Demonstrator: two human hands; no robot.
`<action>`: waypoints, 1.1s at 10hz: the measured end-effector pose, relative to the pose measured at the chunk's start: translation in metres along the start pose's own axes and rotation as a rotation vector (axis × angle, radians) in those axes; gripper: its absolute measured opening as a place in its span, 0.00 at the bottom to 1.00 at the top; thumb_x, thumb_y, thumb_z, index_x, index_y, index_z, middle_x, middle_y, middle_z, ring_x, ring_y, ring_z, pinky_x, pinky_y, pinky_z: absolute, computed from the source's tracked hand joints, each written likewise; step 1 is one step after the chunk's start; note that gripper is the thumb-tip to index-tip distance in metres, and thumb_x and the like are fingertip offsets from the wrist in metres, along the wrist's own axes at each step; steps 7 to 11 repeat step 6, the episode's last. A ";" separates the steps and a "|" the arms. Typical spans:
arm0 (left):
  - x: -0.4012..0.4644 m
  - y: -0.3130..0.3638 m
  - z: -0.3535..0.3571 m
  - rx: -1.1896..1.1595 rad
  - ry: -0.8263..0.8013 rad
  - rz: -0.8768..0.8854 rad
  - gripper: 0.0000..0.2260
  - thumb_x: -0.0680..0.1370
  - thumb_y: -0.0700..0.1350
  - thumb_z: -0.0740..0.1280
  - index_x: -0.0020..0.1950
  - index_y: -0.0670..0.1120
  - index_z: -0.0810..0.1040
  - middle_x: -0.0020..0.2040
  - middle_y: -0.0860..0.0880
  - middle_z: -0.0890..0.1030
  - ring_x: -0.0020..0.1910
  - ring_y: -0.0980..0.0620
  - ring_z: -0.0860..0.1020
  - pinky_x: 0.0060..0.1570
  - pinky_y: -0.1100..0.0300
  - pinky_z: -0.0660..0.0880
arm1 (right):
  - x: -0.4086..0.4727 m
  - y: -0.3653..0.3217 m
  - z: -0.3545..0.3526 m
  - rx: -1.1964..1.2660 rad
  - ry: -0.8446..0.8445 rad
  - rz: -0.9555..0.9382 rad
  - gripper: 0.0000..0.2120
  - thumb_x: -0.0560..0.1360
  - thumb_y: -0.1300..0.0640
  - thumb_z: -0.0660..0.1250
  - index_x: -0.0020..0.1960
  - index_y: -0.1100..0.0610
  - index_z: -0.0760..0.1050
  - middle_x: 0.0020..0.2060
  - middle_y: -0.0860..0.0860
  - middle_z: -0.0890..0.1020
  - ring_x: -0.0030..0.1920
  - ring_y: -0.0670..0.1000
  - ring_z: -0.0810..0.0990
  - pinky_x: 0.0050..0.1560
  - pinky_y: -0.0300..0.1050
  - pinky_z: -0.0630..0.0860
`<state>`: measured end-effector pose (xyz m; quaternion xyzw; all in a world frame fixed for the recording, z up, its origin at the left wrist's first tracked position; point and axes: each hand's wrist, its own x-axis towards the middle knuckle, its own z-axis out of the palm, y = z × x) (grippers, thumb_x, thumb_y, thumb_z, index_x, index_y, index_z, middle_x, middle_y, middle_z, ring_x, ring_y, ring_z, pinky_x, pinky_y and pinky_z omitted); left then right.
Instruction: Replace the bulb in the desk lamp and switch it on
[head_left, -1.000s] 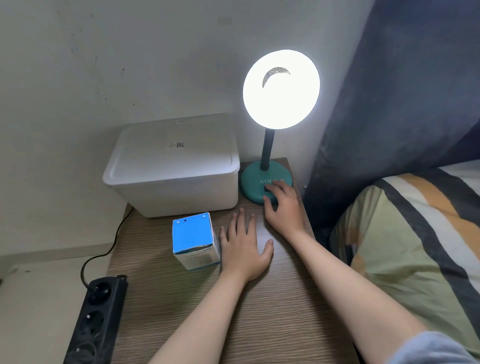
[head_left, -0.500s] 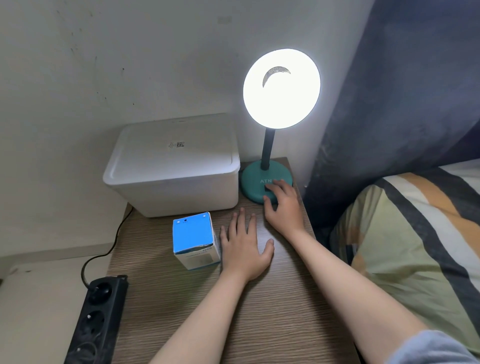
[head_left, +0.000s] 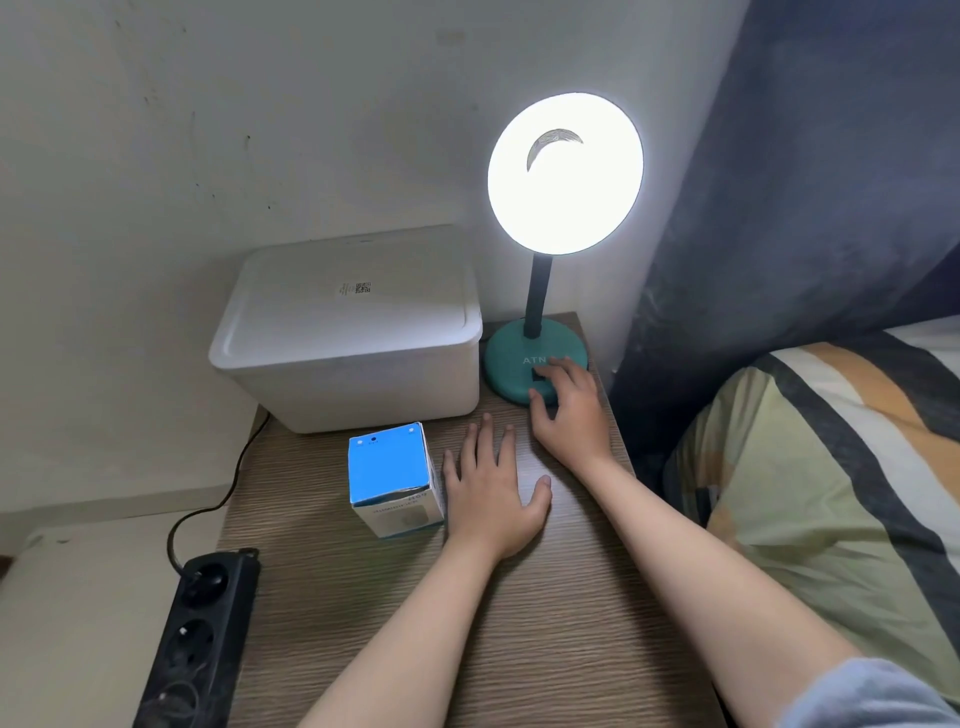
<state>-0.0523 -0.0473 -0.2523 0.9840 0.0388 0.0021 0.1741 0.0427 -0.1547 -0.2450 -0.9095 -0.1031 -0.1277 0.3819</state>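
1. Desk lamp (head_left: 537, 332) at table's (head_left: 519, 649) far right corner, stem upright, lit disc facing the camera.
2. Right hand (head_left: 571, 410) unclenched, fingertips on teal base (switch hidden).
3. Left hand (head_left: 488, 488) flat, released, beside bulb box (head_left: 392, 478).

White lidded storage box (head_left: 348, 332) at the back left of the wood-grain tabletop (head_left: 467, 623), against the pale wall (head_left: 208, 130); black power strip (head_left: 200, 639) off the left edge, its cable (head_left: 208, 512) looping behind; striped bedding (head_left: 841, 467) right, under a dark curtain (head_left: 831, 156)
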 end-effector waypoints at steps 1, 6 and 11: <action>0.000 0.000 0.000 0.003 -0.013 0.000 0.33 0.74 0.63 0.55 0.75 0.49 0.55 0.78 0.47 0.50 0.77 0.47 0.46 0.73 0.43 0.45 | 0.000 0.001 0.002 -0.016 0.005 -0.007 0.15 0.73 0.57 0.65 0.60 0.59 0.75 0.60 0.56 0.76 0.64 0.55 0.69 0.61 0.43 0.66; -0.002 0.001 -0.004 -0.032 -0.003 0.004 0.32 0.74 0.62 0.57 0.75 0.50 0.56 0.78 0.47 0.50 0.77 0.47 0.47 0.73 0.42 0.45 | -0.007 -0.007 -0.006 -0.073 0.012 0.017 0.19 0.76 0.57 0.62 0.66 0.57 0.70 0.67 0.57 0.71 0.70 0.57 0.65 0.67 0.47 0.64; -0.002 0.001 -0.004 -0.032 -0.003 0.004 0.32 0.74 0.62 0.57 0.75 0.50 0.56 0.78 0.47 0.50 0.77 0.47 0.47 0.73 0.42 0.45 | -0.007 -0.007 -0.006 -0.073 0.012 0.017 0.19 0.76 0.57 0.62 0.66 0.57 0.70 0.67 0.57 0.71 0.70 0.57 0.65 0.67 0.47 0.64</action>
